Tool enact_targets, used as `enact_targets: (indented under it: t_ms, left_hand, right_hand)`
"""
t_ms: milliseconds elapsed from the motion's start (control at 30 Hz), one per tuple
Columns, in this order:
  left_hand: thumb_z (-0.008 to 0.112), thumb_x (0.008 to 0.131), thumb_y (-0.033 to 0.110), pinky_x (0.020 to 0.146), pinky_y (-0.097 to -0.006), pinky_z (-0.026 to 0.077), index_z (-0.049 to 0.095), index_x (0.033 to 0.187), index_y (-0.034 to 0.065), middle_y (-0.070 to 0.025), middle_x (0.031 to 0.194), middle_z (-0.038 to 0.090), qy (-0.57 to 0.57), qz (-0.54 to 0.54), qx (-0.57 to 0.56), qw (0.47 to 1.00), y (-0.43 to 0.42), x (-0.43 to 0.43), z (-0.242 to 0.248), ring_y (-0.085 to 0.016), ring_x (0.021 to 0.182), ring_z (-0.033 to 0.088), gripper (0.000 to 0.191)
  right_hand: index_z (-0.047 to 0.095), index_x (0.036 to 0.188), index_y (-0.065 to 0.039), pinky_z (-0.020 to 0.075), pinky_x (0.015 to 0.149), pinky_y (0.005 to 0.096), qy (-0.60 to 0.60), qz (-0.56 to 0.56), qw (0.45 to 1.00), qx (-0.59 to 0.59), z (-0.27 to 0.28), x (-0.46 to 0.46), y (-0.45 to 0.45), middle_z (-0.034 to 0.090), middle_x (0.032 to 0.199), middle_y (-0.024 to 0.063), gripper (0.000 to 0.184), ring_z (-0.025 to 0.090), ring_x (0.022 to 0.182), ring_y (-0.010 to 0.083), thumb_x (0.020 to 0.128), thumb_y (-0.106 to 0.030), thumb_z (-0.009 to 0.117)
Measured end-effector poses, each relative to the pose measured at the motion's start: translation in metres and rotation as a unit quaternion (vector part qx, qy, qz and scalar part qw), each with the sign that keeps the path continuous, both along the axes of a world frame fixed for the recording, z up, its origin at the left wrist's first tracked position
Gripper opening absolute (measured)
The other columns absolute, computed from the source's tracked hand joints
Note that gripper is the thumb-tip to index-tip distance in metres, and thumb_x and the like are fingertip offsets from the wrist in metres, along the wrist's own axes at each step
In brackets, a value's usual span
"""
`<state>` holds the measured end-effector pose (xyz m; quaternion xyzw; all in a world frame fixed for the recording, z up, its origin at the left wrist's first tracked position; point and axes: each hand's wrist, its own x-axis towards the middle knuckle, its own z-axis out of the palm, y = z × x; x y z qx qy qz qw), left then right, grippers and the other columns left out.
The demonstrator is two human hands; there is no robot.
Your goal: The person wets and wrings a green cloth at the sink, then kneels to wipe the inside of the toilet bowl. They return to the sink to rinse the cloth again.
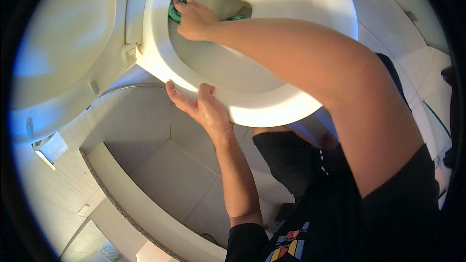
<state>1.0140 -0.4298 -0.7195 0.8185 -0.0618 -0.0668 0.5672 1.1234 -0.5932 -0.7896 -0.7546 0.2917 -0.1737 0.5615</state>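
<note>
A white toilet bowl (262,112) lies before me. My right hand (196,18) is inside it, pressing a crumpled green cloth (175,14) against the inner wall just under the rim, on the side near the lid hinge. Another bit of green (236,18) shows beyond my wrist, low in the bowl; whether it belongs to the same cloth is hidden by my forearm. My left hand (205,111) holds the outer edge of the bowl from the near side, thumb up against the rim. Its palm side is partly out of sight.
The toilet's raised lid and seat (65,43) stand at the left. A flexible hose (134,85) runs behind the bowl. Below lie a paper holder (51,149), a curved ledge with a speckled edge (123,203) and the tiled floor (174,167).
</note>
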Motion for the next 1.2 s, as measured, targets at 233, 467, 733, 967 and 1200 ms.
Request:
enact_targets:
  t_ms: [233,467,733,967,1200]
  left_hand:
    - [0.063,0.077,0.002,0.108,-0.0442,0.04,0.022,0.159,-0.001,-0.026,0.14,0.035,-0.075,-0.008,0.151,0.986,0.005,0.007,0.004,-0.036,0.126,0.044,0.091]
    - [0.068,0.066,0.003,0.115,-0.0496,0.033,0.017,0.162,-0.0021,-0.0281,0.134,0.037,-0.072,0.008,0.169,0.983,-0.002,0.016,0.012,-0.043,0.127,0.04,0.108]
    - [0.068,0.064,-0.003,0.12,-0.0497,0.027,0.021,0.161,-0.002,-0.0266,0.141,0.036,-0.051,0.032,0.143,0.988,-0.007,0.019,0.015,-0.044,0.136,0.038,0.108]
    - [0.066,0.077,0.011,0.123,-0.0511,0.028,0.017,0.164,0.0004,-0.0284,0.154,0.033,-0.016,0.067,0.106,0.992,-0.006,0.02,0.012,-0.045,0.144,0.036,0.101]
    - [0.051,0.107,0.045,0.12,-0.0513,0.035,0.012,0.167,0.0025,-0.0253,0.163,0.029,0.071,0.223,-0.178,0.956,0.023,0.02,-0.031,-0.04,0.142,0.044,0.083]
  right_hand:
    - [0.059,0.149,-0.007,0.0512,0.106,0.047,0.015,0.468,0.871,-0.151,0.005,-0.047,0.011,0.058,0.141,0.017,0.066,0.059,0.132,0.036,0.083,-0.005,0.061]
    - [0.062,0.146,-0.004,0.0522,0.09,0.0421,0.14,0.587,0.796,0.033,0.04,-0.094,-0.02,0.073,0.117,0.0155,0.074,0.067,0.108,0.029,0.072,0.006,0.063]
    - [0.069,0.141,-0.01,0.0495,0.096,0.0365,0.192,0.46,0.833,0.239,0.047,-0.097,-0.019,0.068,0.128,0.0174,0.074,0.064,0.113,0.0266,0.067,0.002,0.064]
    - [0.064,0.13,-0.003,0.0526,0.091,0.0424,0.251,0.409,0.761,0.436,0.018,-0.072,-0.017,0.062,0.124,0.0205,0.061,0.063,0.108,0.0319,0.069,-0.001,0.065]
    - [0.075,0.113,-0.006,0.0558,0.082,0.0468,0.438,0.623,0.611,0.216,0.052,-0.135,-0.066,0.071,0.103,0.0181,0.054,0.069,0.095,0.0333,0.061,0.006,0.065]
